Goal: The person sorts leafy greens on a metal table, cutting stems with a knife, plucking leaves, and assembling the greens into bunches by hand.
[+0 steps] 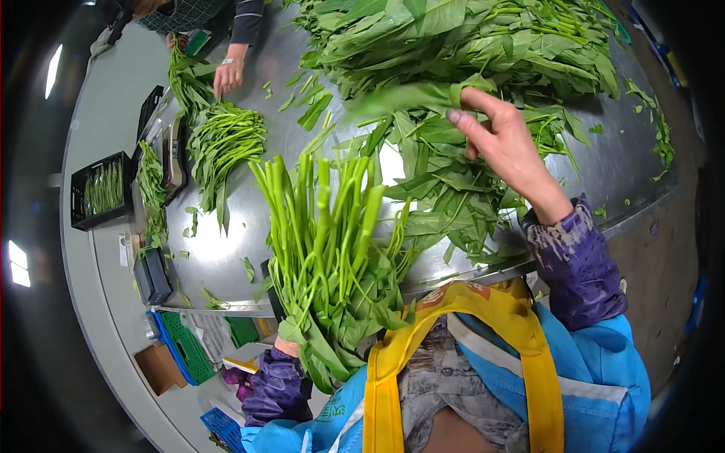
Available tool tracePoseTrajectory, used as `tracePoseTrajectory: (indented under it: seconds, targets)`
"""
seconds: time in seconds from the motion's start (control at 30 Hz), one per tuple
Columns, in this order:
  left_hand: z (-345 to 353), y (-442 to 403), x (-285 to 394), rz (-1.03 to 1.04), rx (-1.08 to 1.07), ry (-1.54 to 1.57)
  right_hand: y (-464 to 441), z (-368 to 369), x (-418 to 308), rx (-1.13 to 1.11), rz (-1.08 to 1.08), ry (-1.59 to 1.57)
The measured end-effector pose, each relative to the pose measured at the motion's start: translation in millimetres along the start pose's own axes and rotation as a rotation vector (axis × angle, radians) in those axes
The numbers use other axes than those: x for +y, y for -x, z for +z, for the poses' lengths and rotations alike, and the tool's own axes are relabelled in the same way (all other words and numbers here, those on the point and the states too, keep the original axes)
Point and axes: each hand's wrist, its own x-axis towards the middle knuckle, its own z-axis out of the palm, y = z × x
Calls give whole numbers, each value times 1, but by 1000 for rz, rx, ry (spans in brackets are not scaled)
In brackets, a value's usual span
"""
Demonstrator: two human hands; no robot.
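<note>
A thick bunch of water spinach stands stems-up at the table's near edge. My left hand holds it low down by the leaves, and most of my fingers are hidden behind it. Over the table, my right hand has thumb and forefinger closed on a leafy water spinach stalk, partly smeared by motion. Below that hand, loose water spinach lies scattered on the metal table. Just beyond rises a large heap of water spinach.
Across the table a co-worker's hand touches a smaller bunch. Near it are a scale and a black crate with greens. At the left edge sits a dark box; a green crate is below.
</note>
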Motion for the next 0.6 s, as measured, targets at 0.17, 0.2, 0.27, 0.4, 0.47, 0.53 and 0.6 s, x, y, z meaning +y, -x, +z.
tracePoseTrajectory:
  seconds: [0.17,0.2,0.27,0.4,0.47,0.53,0.6]
  targets:
    - [56,-63,30,-5,-30,-31,32,45,-19,-546,89,-201]
    - [-42,48,-8,-6,-35,-41,38,60,-15,-663,133,-367]
    - [-36,43,-7,-9,-42,-62,44,76,-7,-680,182,-314]
    - [10,-7,8,-6,-47,-79,6,19,8,-500,177,-929]
    - [-45,54,-6,-3,-47,-83,-10,-14,1,-171,110,-905]
    - [-44,51,-3,-1,-60,-93,-11,-19,-8,-147,152,-809]
    - [-37,43,-1,-3,-74,-104,-4,-5,-21,-323,164,-515]
